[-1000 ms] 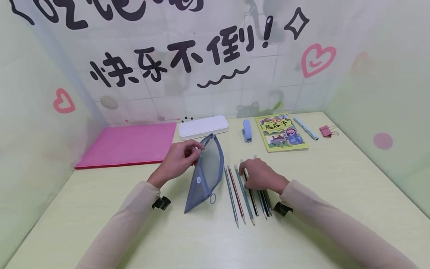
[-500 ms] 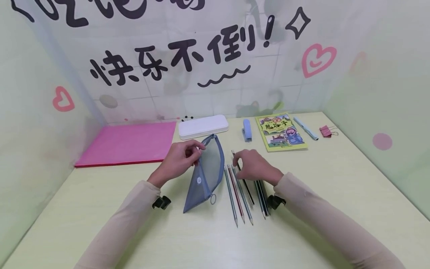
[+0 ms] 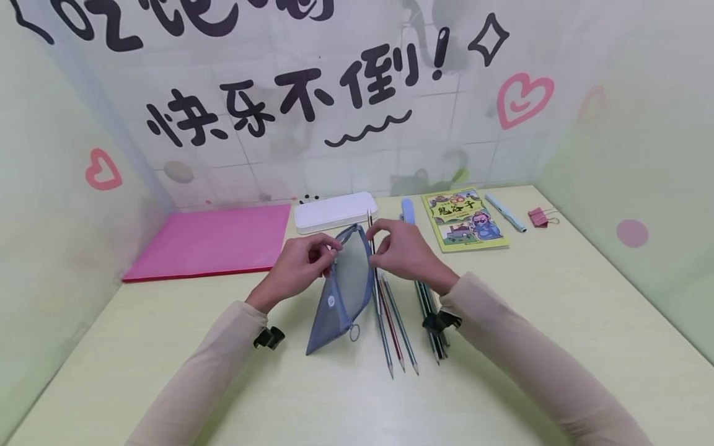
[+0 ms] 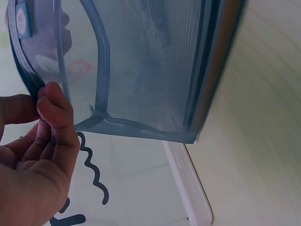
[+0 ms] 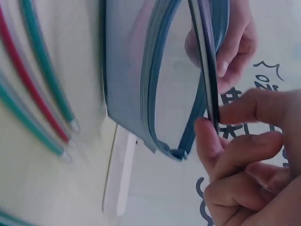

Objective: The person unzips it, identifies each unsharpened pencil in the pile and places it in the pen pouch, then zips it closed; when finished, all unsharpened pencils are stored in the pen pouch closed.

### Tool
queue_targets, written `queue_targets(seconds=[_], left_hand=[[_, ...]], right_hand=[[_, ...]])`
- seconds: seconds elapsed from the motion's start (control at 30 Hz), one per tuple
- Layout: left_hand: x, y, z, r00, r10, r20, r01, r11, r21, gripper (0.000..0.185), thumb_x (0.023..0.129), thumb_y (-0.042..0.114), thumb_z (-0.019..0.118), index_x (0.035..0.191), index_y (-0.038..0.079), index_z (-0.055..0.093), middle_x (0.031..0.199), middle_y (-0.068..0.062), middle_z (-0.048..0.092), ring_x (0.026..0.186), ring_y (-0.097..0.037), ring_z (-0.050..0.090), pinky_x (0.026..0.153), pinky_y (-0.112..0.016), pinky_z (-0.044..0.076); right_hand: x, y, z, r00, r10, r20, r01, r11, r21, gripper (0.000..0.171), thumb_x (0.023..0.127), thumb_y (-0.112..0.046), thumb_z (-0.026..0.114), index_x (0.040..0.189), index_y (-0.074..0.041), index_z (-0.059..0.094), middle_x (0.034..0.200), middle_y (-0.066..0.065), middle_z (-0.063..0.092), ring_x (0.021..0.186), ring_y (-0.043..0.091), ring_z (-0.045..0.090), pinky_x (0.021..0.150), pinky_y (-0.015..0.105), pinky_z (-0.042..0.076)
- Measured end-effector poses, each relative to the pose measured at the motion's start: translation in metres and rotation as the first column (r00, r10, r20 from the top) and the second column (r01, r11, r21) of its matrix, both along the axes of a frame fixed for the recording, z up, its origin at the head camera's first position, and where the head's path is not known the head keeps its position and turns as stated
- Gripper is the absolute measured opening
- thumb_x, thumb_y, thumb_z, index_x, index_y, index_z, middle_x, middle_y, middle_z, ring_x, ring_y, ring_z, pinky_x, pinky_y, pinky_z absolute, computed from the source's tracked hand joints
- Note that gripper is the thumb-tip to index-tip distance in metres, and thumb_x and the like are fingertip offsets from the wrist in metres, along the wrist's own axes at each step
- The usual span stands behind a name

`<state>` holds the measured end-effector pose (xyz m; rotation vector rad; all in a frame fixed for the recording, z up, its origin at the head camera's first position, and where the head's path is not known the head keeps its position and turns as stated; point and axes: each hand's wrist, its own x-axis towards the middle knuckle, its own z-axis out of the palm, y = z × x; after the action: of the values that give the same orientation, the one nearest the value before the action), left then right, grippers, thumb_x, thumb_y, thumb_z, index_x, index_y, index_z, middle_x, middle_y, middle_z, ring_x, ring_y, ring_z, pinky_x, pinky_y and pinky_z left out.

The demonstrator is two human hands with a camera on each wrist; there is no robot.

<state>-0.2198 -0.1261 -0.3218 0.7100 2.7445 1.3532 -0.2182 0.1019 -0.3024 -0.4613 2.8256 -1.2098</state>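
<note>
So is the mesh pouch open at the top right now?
Open. The left hand pinches one edge of the mesh pouch, the mouth gapes in the right wrist view, and the right hand holds a pencil at it.

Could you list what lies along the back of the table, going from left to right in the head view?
pink folder → white pencil case → blue stapler → green picture book → light blue pen → pink binder clip.

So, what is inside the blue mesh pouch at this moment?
Through the mesh pouch nothing shows inside. The right hand pinches a black pencil at its open mouth; the left hand holds the edge. The bottom corner is not clearly visible.
</note>
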Motion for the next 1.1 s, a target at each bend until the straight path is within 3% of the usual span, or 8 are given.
queue_targets(seconds=[0.2, 0.43, 0.73, 0.97, 1.1], left_hand=[[0.001, 0.002, -0.001, 1.0, 0.004, -0.006, -0.004, 1.0, -0.002, 0.02, 0.099, 0.011, 0.054, 0.111, 0.009, 0.07, 0.074, -0.006, 0.065, 0.067, -0.025, 0.065, 0.057, -0.026, 0.052], [0.0, 0.002, -0.003, 1.0, -0.014, -0.007, 0.014, 1.0, 0.008, 0.023, 0.099, 0.01, 0.054, 0.114, 0.001, 0.068, 0.075, -0.007, 0.065, 0.07, -0.031, 0.067, 0.059, -0.026, 0.055], [0.0, 0.004, 0.0, 1.0, 0.007, 0.01, -0.007, 1.0, 0.029, 0.022, 0.099, 0.013, 0.055, 0.115, 0.002, 0.068, 0.077, -0.007, 0.067, 0.068, -0.023, 0.068, 0.062, -0.029, 0.057], [0.001, 0.007, 0.001, 0.999, 0.027, 0.022, -0.028, 0.998, 0.053, 0.018, 0.098, 0.011, 0.055, 0.11, 0.007, 0.068, 0.076, -0.008, 0.068, 0.07, -0.026, 0.071, 0.07, -0.046, 0.061], [0.0, 0.008, 0.001, 1.0, 0.021, 0.015, -0.022, 0.999, 0.049, 0.018, 0.098, 0.01, 0.054, 0.11, 0.007, 0.067, 0.076, -0.008, 0.068, 0.071, -0.028, 0.071, 0.068, -0.037, 0.061]], right_hand=[[0.002, -0.017, -0.008, 0.997, -0.076, 0.019, 0.078, 0.982, -0.17, 0.034, 0.082, -0.011, 0.073, 0.115, -0.014, 0.065, 0.079, 0.007, 0.072, 0.064, 0.016, 0.063, 0.056, 0.026, 0.048], [0.002, -0.025, -0.009, 0.994, -0.111, 0.005, 0.11, 0.97, -0.215, 0.032, 0.084, -0.012, 0.072, 0.115, -0.013, 0.065, 0.082, 0.009, 0.073, 0.066, 0.019, 0.063, 0.057, 0.027, 0.048], [0.007, -0.033, -0.015, 0.995, -0.075, 0.072, 0.086, 0.982, -0.166, 0.037, 0.082, -0.01, 0.075, 0.118, -0.01, 0.064, 0.079, 0.007, 0.073, 0.066, 0.017, 0.064, 0.057, 0.026, 0.049], [0.012, -0.039, -0.017, 0.996, -0.044, 0.079, 0.052, 0.994, -0.099, 0.032, 0.083, -0.009, 0.075, 0.114, -0.01, 0.066, 0.076, 0.006, 0.071, 0.063, 0.015, 0.062, 0.054, 0.024, 0.047], [0.013, -0.04, -0.016, 0.998, -0.019, 0.062, 0.022, 0.998, -0.055, 0.03, 0.083, -0.01, 0.075, 0.112, -0.009, 0.067, 0.076, 0.006, 0.071, 0.063, 0.014, 0.063, 0.053, 0.023, 0.048]])
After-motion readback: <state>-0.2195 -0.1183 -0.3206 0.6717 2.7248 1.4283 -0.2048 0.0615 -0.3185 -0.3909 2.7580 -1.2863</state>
